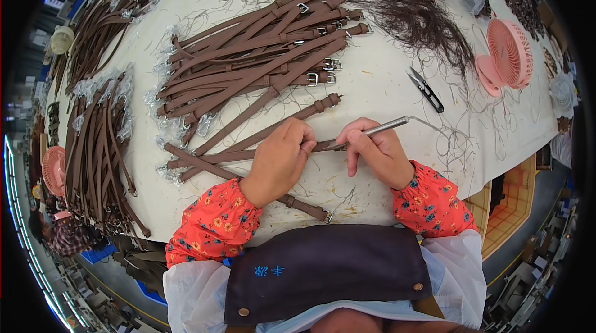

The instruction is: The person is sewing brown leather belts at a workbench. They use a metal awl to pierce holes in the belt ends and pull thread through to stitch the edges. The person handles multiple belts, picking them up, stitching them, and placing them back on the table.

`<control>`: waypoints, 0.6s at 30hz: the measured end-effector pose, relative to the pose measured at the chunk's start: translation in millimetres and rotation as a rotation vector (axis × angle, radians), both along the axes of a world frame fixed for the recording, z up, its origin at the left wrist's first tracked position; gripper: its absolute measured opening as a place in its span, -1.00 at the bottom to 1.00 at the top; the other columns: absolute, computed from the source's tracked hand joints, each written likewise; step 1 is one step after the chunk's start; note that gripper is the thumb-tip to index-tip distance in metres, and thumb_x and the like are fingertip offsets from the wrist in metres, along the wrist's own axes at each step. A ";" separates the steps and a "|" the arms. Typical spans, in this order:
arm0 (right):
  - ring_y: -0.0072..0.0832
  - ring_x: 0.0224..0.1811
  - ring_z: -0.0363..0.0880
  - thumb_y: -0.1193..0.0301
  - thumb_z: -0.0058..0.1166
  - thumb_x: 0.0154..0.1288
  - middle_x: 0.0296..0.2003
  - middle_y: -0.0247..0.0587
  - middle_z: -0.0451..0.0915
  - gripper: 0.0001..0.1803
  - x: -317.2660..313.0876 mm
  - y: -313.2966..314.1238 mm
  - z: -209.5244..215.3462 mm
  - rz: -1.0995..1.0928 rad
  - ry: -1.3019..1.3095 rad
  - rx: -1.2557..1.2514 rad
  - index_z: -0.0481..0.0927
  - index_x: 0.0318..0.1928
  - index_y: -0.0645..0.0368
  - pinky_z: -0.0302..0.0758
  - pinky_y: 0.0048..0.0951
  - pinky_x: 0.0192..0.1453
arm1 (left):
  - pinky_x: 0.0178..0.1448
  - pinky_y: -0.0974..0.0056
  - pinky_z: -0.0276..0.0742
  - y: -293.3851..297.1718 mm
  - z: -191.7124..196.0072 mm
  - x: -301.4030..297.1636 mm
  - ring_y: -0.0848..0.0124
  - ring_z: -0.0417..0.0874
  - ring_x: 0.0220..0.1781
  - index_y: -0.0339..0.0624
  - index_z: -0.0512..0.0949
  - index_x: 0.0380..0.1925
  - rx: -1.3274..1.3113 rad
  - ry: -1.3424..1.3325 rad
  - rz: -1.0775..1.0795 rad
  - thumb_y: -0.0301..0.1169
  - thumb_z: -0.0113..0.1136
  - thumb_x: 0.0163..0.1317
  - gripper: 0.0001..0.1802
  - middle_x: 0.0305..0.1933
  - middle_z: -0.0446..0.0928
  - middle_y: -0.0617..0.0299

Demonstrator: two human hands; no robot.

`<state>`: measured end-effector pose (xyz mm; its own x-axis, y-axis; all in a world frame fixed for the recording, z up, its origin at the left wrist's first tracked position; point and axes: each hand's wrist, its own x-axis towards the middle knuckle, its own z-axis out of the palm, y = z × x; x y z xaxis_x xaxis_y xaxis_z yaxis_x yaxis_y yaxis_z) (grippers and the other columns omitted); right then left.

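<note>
Left hand (279, 158) closed, pinching a brown strap (248, 154) flat on the white desk (385, 84), near the front edge. Right hand (377, 150) gripping a thin metal tool (388, 125), tip touching the strap. Farther off, heaped straps (261, 53); right, black snips (426, 91) and pink fan (508, 53).

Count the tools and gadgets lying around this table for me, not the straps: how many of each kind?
Pink fans: 2, the second at the left edge
Black snips: 1
Metal tool in the right hand: 1
Total: 4
</note>
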<state>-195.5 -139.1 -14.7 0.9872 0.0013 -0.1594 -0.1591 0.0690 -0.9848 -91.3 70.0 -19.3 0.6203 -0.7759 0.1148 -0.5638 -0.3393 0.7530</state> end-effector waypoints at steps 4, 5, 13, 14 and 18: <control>-0.68 -0.55 0.51 0.26 -0.14 0.66 -0.59 -0.40 0.58 -0.67 0.1 -1.1 -1.4 -0.031 -0.028 -0.020 0.60 -0.11 0.23 0.36 -0.56 -0.38 | -0.25 0.22 0.50 -2.0 7.4 -0.8 0.26 0.57 -0.36 -0.25 0.54 -0.11 -0.024 0.021 0.013 -0.57 0.26 0.31 -0.82 -0.15 0.57 0.14; -0.68 -0.55 0.52 0.26 -0.14 0.66 -0.59 -0.40 0.58 -0.67 0.2 -1.0 -1.6 -0.037 -0.038 -0.030 0.60 -0.11 0.23 0.35 -0.56 -0.38 | -0.27 0.23 0.49 -2.2 9.7 -0.9 0.28 0.56 -0.38 -0.25 0.56 -0.11 -0.020 0.008 0.000 -0.56 0.27 0.31 -0.82 -0.14 0.57 0.15; -0.65 -0.53 0.54 0.29 -0.13 0.65 -0.55 -0.36 0.59 -0.70 0.5 0.5 -3.8 -0.038 -0.019 0.053 0.58 -0.07 0.25 0.40 -0.57 -0.37 | -0.38 0.30 0.44 -2.8 -3.1 1.4 0.39 0.51 -0.51 -0.26 0.61 -0.26 -0.071 0.003 0.012 -0.58 0.29 0.28 -0.94 -0.18 0.59 0.19; -0.65 -0.53 0.54 0.29 -0.13 0.65 -0.54 -0.36 0.59 -0.70 0.6 0.5 -3.8 -0.035 -0.022 0.056 0.58 -0.07 0.25 0.41 -0.57 -0.37 | -0.39 0.31 0.43 -2.2 -3.3 1.8 0.41 0.50 -0.52 -0.26 0.61 -0.25 -0.078 0.018 0.012 -0.59 0.29 0.28 -0.93 -0.19 0.59 0.19; -0.65 -0.52 0.54 0.28 -0.13 0.66 -0.53 -0.36 0.59 -0.70 0.5 1.0 -2.6 -0.028 -0.008 0.067 0.57 -0.07 0.25 0.41 -0.57 -0.37 | -0.40 0.35 0.42 -0.1 -3.1 2.7 0.48 0.50 -0.52 -0.27 0.61 -0.26 -0.101 0.077 0.012 -0.60 0.27 0.29 -0.94 -0.19 0.58 0.19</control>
